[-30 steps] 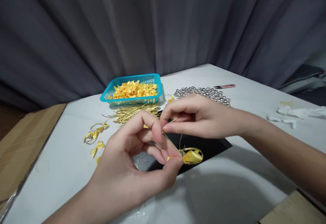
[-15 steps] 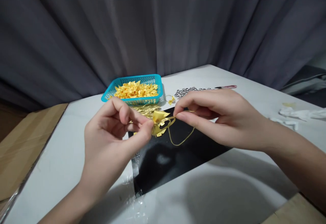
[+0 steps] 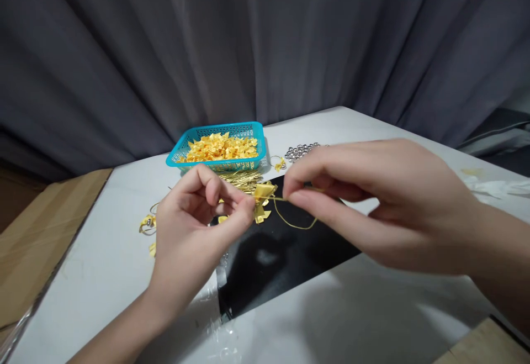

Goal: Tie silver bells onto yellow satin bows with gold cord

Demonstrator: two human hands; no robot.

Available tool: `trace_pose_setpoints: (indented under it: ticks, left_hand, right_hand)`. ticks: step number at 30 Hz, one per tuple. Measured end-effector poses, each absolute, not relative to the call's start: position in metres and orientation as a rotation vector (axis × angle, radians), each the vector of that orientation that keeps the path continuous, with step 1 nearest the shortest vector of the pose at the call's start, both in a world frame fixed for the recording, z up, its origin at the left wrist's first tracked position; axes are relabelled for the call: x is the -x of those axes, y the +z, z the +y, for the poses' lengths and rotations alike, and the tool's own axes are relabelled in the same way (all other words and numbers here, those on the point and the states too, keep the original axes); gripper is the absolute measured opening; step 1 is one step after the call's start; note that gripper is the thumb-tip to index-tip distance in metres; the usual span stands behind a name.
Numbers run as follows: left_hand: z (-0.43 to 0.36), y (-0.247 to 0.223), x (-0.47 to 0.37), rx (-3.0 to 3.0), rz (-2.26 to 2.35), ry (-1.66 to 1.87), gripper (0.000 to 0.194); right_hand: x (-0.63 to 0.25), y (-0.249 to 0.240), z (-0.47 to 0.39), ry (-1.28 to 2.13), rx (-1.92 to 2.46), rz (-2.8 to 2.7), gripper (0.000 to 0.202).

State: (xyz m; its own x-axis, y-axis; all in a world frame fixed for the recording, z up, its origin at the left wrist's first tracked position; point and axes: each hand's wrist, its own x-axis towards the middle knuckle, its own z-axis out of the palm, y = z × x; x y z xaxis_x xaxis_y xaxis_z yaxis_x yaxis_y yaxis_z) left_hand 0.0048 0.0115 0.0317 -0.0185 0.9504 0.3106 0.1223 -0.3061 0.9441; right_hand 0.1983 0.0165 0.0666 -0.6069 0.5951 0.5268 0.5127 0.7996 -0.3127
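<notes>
Between thumb and fingertips, my left hand [image 3: 199,226] pinches a small yellow ribbon bow [image 3: 264,191]. My right hand [image 3: 385,204] is closed on a thin gold cord [image 3: 293,225], which stretches from the bow to my right fingertips and hangs in a loop below them. Both hands are over a black sheet [image 3: 265,275] on the white table [image 3: 111,292]. Behind the bow lie a bundle of gold strands [image 3: 240,179] and other yellow pieces, partly hidden by my left hand.
A blue basket [image 3: 174,157] of yellow bows stands at the back, with silver beads [image 3: 298,151] and a small corded bow [image 3: 280,163] to its right. Another corded bow [image 3: 147,222] lies left. Cardboard [image 3: 53,215] borders the left edge; white material [image 3: 497,187] lies right.
The narrow cord loop between my hands is now drawn into a straight line. My right hand has come nearer and rightward; my left hand has shifted slightly right, uncovering the corded bow at left.
</notes>
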Motion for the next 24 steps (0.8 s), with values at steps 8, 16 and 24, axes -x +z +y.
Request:
trace_pose_setpoints:
  ticks: [8, 16, 24]
  left_hand:
    - [0.015, 0.027, -0.001, -1.335, 1.102, 1.386, 0.037]
    - [0.01, 0.026, -0.008, -1.412, 1.1, 1.332, 0.037]
    - [0.005, 0.033, -0.009, -1.525, 1.143, 1.366, 0.04]
  right_hand:
    - [-0.191, 0.043, 0.0, 0.028, 0.853, -2.554, 0.021]
    - [-0.187, 0.024, -0.006, -0.026, 0.863, -2.59, 0.024]
    - [-0.205, 0.032, -0.006, 0.311, 1.085, -2.121, 0.011]
